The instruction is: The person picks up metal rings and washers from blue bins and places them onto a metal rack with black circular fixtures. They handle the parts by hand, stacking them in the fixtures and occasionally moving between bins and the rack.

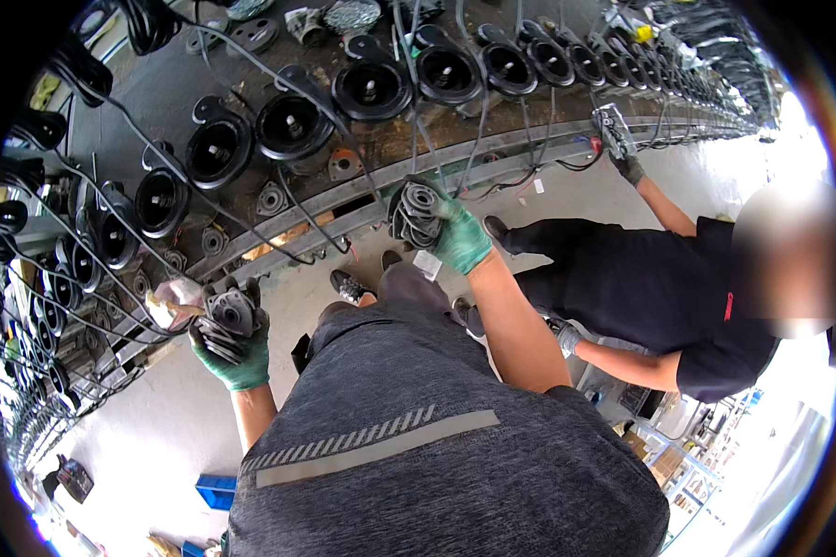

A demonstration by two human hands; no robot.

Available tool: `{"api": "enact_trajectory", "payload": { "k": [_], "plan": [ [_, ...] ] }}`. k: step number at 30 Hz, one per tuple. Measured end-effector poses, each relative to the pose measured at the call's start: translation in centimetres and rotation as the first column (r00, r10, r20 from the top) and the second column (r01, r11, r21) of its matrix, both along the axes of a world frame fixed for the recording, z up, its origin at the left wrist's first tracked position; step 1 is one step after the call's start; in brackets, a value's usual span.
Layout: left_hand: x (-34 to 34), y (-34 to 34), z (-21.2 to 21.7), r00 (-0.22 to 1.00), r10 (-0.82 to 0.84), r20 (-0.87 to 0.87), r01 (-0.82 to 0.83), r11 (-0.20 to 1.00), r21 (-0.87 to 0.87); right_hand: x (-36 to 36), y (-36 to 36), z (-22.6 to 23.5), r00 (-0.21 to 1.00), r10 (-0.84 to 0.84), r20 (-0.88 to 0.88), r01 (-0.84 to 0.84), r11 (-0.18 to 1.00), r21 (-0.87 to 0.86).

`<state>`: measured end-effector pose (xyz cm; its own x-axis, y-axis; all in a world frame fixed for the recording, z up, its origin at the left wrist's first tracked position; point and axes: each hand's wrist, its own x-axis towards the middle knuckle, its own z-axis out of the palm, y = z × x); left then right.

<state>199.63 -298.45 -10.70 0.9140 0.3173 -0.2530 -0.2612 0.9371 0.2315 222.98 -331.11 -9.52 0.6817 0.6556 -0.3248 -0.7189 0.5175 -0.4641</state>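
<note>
My left hand (237, 367), in a green glove, is closed around a stack of grey metal flanges (230, 314) beside the bench's left edge. A crumpled clear plastic bag (172, 302) lies right next to that stack. Also gloved in green, my right hand (464, 237) grips another bunch of grey metal flanges (416, 212) at the bench's front rail. On the bench before me, black round cup-shaped housings (295, 125) stand in a long curved row, a pale metal stub in the middle of each. Loose flanges (271, 199) lie along the near edge, one of them orange-brown (345, 164).
Grey cables hang across the row of housings. A metal rail (316, 212) borders the bench. To my right a co-worker (622, 278) in dark clothes reaches a gloved hand (628, 169) to the bench. A blue bin (215, 492) sits on the floor at lower left.
</note>
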Motion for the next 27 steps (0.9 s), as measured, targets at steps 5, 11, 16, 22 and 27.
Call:
{"api": "enact_trajectory", "payload": {
  "k": [5,11,16,22,27],
  "plan": [
    [1.5,-0.8,0.7,0.987,-0.104,0.123,0.103,0.995,0.012,-0.8,-2.2,-2.2,0.996,-0.085,0.011,0.084,0.995,0.060],
    [2.7,-2.7,2.0,0.995,-0.029,-0.095,0.041,0.991,0.130,-1.3,-3.2,-6.0,0.988,-0.075,-0.133,0.076,0.997,0.001],
    [4.3,-5.6,3.3,0.988,0.114,-0.105,-0.085,0.966,0.244,-2.1,-1.2,-4.4,0.999,-0.047,0.000,0.046,0.963,-0.266],
    [3.1,-4.6,0.4,0.993,-0.117,-0.033,0.121,0.980,0.161,-1.5,0.6,-4.0,0.983,0.181,0.032,-0.171,0.965,-0.197],
    [5.2,-8.0,4.5,0.910,0.161,-0.381,-0.148,0.987,0.063,-0.2,4.2,-5.7,0.943,0.329,-0.047,-0.326,0.892,-0.313]
  ]
}}
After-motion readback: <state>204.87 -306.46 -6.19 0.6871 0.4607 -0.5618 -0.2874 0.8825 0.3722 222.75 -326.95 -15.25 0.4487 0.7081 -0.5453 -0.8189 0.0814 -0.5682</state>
